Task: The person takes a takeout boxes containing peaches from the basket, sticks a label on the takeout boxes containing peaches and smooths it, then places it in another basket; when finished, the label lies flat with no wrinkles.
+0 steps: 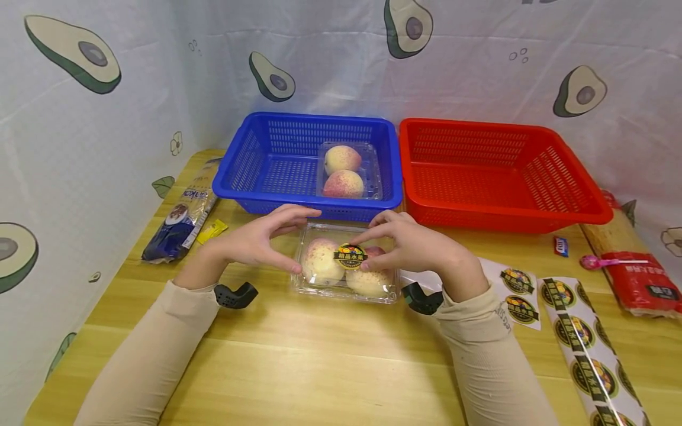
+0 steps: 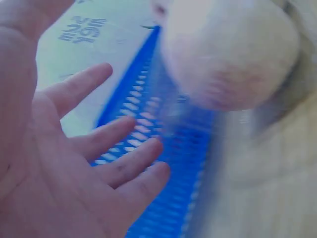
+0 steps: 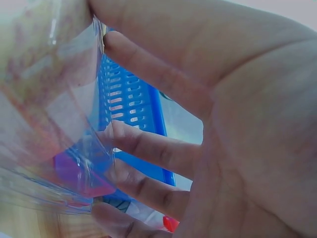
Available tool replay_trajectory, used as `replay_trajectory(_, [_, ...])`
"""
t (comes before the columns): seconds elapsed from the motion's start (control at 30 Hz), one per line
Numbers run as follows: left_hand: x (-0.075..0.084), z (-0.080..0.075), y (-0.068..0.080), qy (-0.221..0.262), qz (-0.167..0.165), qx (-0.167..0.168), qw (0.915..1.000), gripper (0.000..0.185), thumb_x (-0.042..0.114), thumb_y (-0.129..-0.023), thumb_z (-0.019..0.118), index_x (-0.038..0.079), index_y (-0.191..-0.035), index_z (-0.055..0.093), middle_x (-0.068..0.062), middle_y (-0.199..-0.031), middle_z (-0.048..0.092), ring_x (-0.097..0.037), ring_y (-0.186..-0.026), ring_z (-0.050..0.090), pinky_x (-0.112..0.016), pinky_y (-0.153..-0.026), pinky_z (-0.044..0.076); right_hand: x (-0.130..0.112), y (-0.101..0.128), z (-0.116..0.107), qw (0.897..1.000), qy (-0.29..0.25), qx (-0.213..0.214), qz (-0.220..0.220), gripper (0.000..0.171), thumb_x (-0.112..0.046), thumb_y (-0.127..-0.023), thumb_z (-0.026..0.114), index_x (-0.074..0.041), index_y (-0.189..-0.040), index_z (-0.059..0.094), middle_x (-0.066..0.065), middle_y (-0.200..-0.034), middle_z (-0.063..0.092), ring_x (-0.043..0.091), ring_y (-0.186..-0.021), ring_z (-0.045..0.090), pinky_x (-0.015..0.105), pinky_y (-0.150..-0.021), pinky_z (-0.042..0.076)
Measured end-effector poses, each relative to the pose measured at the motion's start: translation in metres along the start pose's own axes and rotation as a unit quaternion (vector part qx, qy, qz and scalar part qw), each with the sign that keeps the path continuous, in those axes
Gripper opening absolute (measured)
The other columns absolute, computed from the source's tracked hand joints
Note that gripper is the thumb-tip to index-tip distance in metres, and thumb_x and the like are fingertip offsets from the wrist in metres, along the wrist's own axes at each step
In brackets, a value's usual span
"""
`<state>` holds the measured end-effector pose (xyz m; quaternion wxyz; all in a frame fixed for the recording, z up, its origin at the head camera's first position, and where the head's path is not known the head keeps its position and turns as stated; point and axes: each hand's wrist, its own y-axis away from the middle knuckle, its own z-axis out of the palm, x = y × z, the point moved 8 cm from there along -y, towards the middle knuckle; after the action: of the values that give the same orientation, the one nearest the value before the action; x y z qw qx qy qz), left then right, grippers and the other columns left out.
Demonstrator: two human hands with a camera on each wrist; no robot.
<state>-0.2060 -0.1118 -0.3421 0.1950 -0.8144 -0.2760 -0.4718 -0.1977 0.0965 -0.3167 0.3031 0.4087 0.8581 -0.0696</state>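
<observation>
A clear plastic box point(image 1: 343, 283) of peaches lies on the wooden table point(image 1: 319, 367) in front of a blue basket point(image 1: 309, 117). On its lid sits a round black and yellow sticker point(image 1: 350, 255). My right hand point(image 1: 396, 242) pinches the sticker's edges between thumb and index finger, on the lid. My left hand point(image 1: 266, 236) arches beside the box's left end, fingers spread, thumb at the box's edge. In the left wrist view the left hand point(image 2: 133, 144) shows straight, spread fingers before the blue basket point(image 2: 168, 198) and a blurred peach point(image 2: 228, 49). The right hand point(image 3: 198, 124) reaches onto the box point(image 3: 44, 99).
A second box of peaches point(image 1: 346, 171) lies inside the blue basket. A red basket point(image 1: 479, 124) stands to its right. Sticker sheets point(image 1: 586, 349) lie at the right; a dark package point(image 1: 183, 219) lies at the left, a red one point(image 1: 639, 278) and a lollipop point(image 1: 594, 261) at the far right.
</observation>
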Motion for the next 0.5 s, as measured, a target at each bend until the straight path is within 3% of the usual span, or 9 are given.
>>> replay_trajectory(0.17, [0.016, -0.016, 0.013, -0.017, -0.006, -0.003, 0.9998, 0.08, 0.021, -0.087, 0.083, 0.01, -0.153, 0.04, -0.009, -0.153, 0.043, -0.03, -0.139, 0.042, -0.046, -0.115, 0.032, 0.002, -0.001, 0.002, 1.0, -0.013, -0.008, -0.005, 0.043, -0.032, -0.083, 0.084, -0.023, -0.124, 0.075, 0.012, -0.127, 0.055, 0.033, -0.118, 0.044, 0.05, -0.095, 0.044])
replay_trajectory(0.27, [0.024, -0.034, 0.022, 0.0, 0.008, 0.034, 0.9994, 0.074, 0.012, -0.088, 0.081, 0.007, -0.151, 0.042, -0.015, -0.147, 0.048, -0.033, -0.132, 0.05, -0.043, -0.109, 0.04, 0.002, -0.002, 0.004, 0.999, -0.038, -0.021, -0.013, 0.043, -0.029, -0.086, 0.083, -0.02, -0.127, 0.073, 0.009, -0.122, 0.059, 0.031, -0.116, 0.05, 0.05, -0.098, 0.045])
replay_trajectory(0.37, [0.028, -0.061, 0.034, 0.028, 0.033, 0.125, 0.9912, 0.065, 0.0, -0.088, 0.077, 0.004, -0.146, 0.048, -0.02, -0.138, 0.053, -0.033, -0.12, 0.06, -0.037, -0.097, 0.051, 0.003, -0.003, 0.007, 0.998, -0.056, -0.031, -0.016, 0.042, -0.027, -0.088, 0.081, -0.02, -0.128, 0.071, 0.005, -0.119, 0.061, 0.03, -0.114, 0.051, 0.049, -0.099, 0.045])
replay_trajectory(0.43, [0.027, -0.081, 0.045, 0.056, 0.051, 0.207, 0.9755, 0.06, -0.008, -0.087, 0.074, 0.003, -0.141, 0.053, -0.021, -0.13, 0.055, -0.03, -0.111, 0.063, -0.033, -0.09, 0.055, 0.004, -0.003, 0.007, 0.998, -0.058, -0.032, -0.016, 0.042, -0.028, -0.088, 0.081, -0.021, -0.128, 0.071, 0.003, -0.119, 0.06, 0.029, -0.116, 0.05, 0.049, -0.1, 0.044])
replay_trajectory(0.5, [0.023, -0.099, 0.055, 0.067, 0.056, 0.288, 0.9536, 0.057, -0.012, -0.085, 0.073, 0.005, -0.137, 0.057, -0.017, -0.126, 0.057, -0.027, -0.105, 0.063, -0.027, -0.086, 0.054, 0.004, -0.002, 0.007, 0.998, -0.058, -0.032, -0.016, 0.043, -0.03, -0.087, 0.081, -0.021, -0.128, 0.071, 0.004, -0.12, 0.06, 0.029, -0.118, 0.049, 0.05, -0.101, 0.043])
